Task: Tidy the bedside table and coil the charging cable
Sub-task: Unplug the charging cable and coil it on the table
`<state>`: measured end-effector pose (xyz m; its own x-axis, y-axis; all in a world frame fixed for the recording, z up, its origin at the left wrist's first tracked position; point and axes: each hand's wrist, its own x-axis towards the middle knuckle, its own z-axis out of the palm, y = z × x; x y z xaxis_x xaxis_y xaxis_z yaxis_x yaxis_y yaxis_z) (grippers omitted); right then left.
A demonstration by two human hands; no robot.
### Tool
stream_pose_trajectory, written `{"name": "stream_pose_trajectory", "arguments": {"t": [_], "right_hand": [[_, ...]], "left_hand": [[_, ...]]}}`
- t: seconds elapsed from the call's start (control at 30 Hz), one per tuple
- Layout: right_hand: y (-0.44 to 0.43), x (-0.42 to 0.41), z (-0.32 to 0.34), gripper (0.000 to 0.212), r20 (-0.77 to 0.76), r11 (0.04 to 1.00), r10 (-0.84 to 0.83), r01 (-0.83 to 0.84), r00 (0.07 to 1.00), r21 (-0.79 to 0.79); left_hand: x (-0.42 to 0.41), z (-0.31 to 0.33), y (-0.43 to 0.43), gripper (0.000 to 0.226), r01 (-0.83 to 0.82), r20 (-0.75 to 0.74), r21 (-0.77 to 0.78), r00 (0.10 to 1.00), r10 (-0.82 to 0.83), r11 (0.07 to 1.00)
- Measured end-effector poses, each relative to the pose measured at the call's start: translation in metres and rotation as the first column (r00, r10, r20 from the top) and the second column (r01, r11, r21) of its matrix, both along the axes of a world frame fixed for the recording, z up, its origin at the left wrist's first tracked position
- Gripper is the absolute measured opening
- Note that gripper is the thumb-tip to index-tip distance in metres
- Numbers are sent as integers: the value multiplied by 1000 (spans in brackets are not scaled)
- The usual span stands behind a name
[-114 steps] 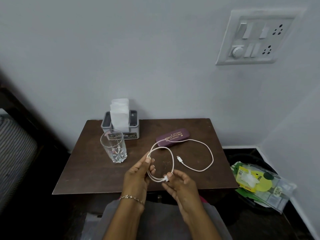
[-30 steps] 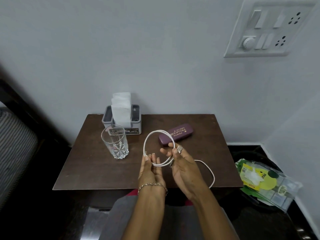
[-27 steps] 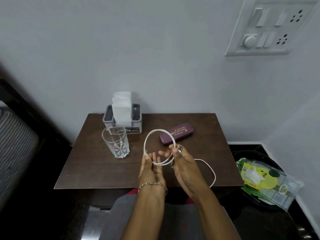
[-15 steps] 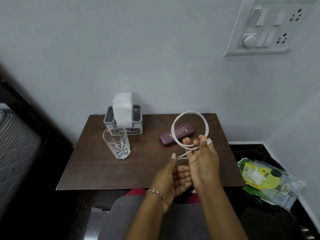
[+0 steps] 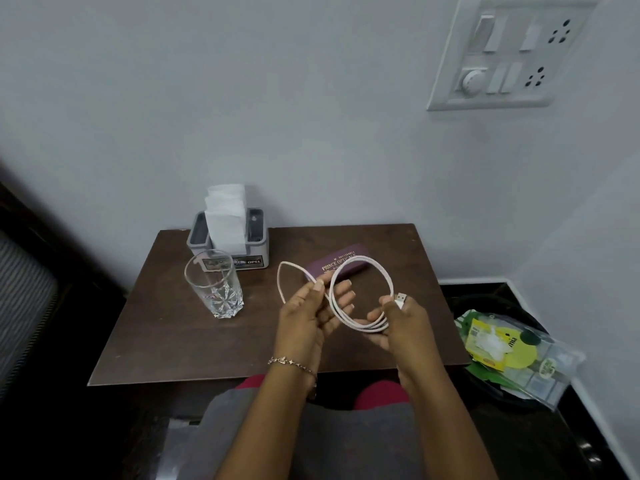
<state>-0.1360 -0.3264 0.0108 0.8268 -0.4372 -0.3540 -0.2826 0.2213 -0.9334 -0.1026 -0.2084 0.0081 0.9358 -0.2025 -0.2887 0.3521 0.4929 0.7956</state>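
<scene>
A white charging cable [image 5: 379, 271] is held in loops above the brown bedside table [image 5: 166, 334]. My right hand [image 5: 398, 323] pinches the bundled coil at its lower right, the USB plug [image 5: 401, 299] sticking up by the thumb. My left hand [image 5: 308, 317] grips a loose strand that bows out in a separate loop to the left. On the table stand a clear glass [image 5: 214, 285], a grey tissue holder [image 5: 228, 237] with white tissues, and a maroon spectacle case [image 5: 337, 266], partly behind the coil.
A white wall rises close behind the table, with a switch panel [image 5: 505, 53] at upper right. A black bin [image 5: 491, 393] holding plastic packets sits on the floor to the right. A striped bed edge [image 5: 24, 306] lies at left. My lap is below.
The coil has come down from over the spectacle case to between both hands. My left hand rose and took hold of the loose strand, which now forms a loop to the left.
</scene>
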Motion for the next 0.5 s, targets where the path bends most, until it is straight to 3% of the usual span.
{"name": "stream_pose_trajectory", "arguments": {"t": [0.2, 0.27, 0.37, 0.47, 0.5], "right_hand": [[0, 2, -11, 13, -72, 927, 70, -92, 995, -365], [-2, 2, -14, 12, -70, 924, 96, -115, 993, -364], [1, 1, -20, 13, -78, 904, 228, -241, 970, -353], [15, 2, -22, 12, 33, 961, 251, -244, 967, -133], [19, 4, -22, 25, 79, 977, 207, -202, 975, -75]], "left_hand": [[1, 3, 0, 25, 31, 121, 307, 990, -72, 951], [0, 2, 3, 29, 13, 214, 447, 969, -121, 895], [-1, 12, 15, 25, -118, 382, 694, 896, -225, 710], [-8, 29, 21, 31, -232, 433, 825, 845, -313, 515], [-11, 34, 21, 34, -247, 424, 851, 845, -327, 465]]}}
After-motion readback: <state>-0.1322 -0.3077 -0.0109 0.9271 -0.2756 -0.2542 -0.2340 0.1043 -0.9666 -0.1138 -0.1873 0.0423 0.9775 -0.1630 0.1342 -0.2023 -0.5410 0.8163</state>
